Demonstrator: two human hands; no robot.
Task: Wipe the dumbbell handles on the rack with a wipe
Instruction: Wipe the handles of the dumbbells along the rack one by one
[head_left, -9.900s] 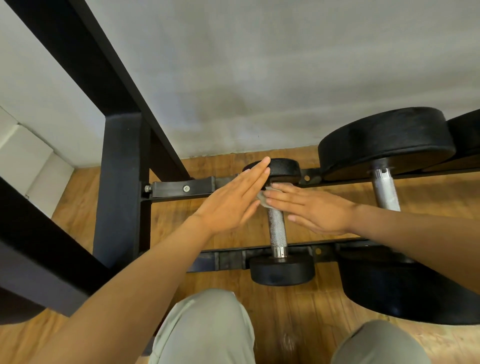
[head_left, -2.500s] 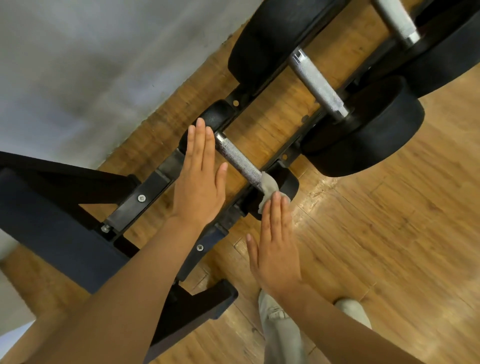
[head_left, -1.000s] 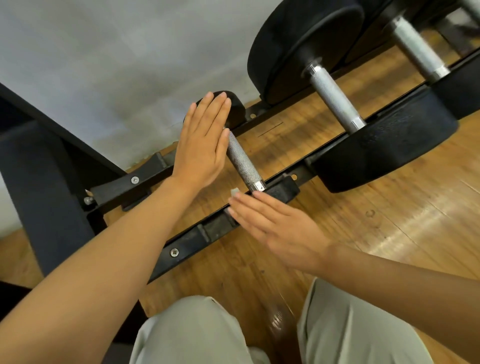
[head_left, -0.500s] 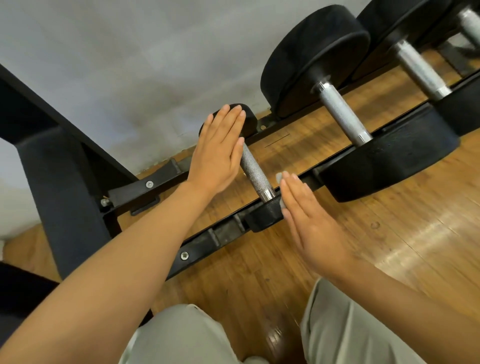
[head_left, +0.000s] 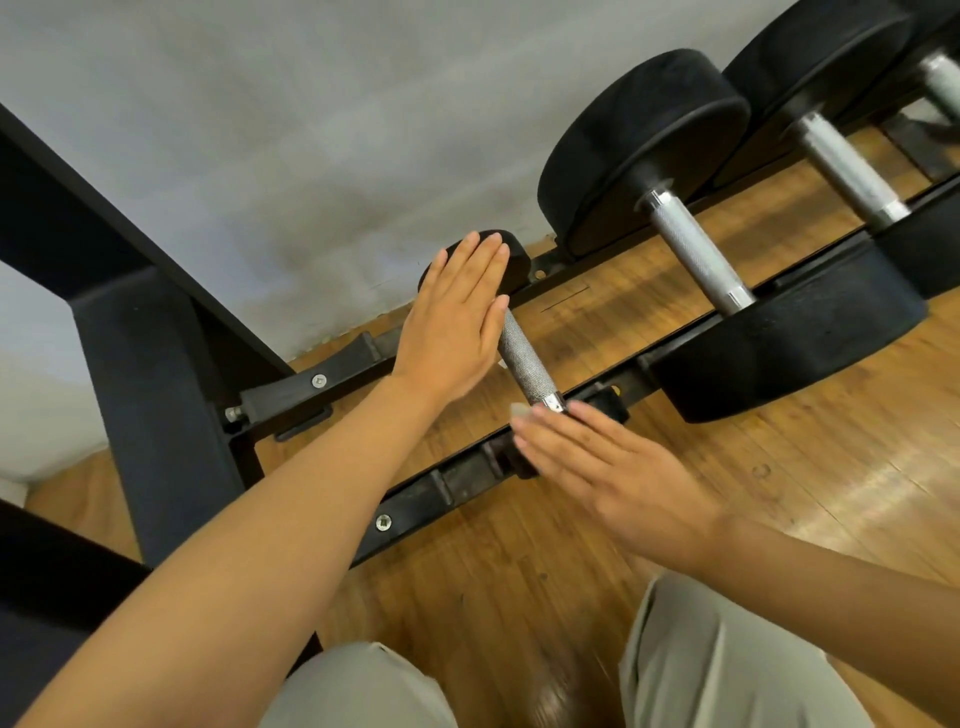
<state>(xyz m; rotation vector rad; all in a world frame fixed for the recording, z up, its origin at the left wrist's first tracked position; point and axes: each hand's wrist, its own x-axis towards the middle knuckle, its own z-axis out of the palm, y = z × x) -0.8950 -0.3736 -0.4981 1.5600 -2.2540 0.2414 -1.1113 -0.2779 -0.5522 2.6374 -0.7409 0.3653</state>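
A small black dumbbell lies across the two rails of the rack (head_left: 452, 480), and its knurled steel handle (head_left: 525, 358) shows between my hands. My left hand (head_left: 457, 325) lies flat with straight fingers against the far end of the handle and the rear head. My right hand (head_left: 602, 470) is flat too, fingers straight, over the near end of the handle. A corner of the pale grey wipe (head_left: 519, 411) peeks out from under its fingertips. The dumbbell's near head is hidden under this hand.
A large black dumbbell (head_left: 696, 244) sits on the rack just to the right, and another (head_left: 847, 161) lies beyond it. The rack's black upright (head_left: 156, 395) stands at the left. A grey wall runs behind, wooden floor lies below, and my knees are at the bottom edge.
My right hand has turned from edge-on beside the handle to palm-down over its near end, with the wipe under the fingertips. The left hand stays flat on the far end.
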